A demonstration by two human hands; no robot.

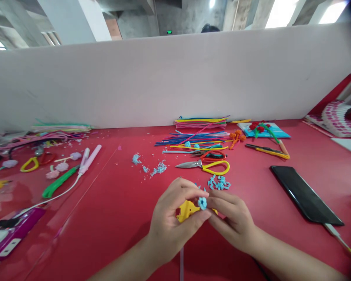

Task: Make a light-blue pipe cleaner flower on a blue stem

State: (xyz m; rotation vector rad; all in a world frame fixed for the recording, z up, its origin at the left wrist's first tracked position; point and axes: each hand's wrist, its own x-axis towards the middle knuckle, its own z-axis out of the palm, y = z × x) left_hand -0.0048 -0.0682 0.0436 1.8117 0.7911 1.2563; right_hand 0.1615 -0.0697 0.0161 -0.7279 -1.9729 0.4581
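Observation:
My left hand (172,218) and my right hand (232,218) meet low in the middle of the red table (119,218). Between their pinched fingertips sits a small light-blue fuzzy coil (202,203), like a tiny flower of pipe cleaner. Under the fingers lies a yellow tool (186,210), partly hidden; I cannot tell whether a hand grips it. Just beyond are loose light-blue pipe-cleaner pieces (219,182) and yellow-handled scissors (204,166).
A stack of coloured pipe cleaners (200,130) lies at the back by a white partition (163,78). A black phone (305,199) lies right, a white and green tool with a cord (84,164) left. Blue fluff (158,168), red flowers (261,128), a yellow-black cutter (267,151).

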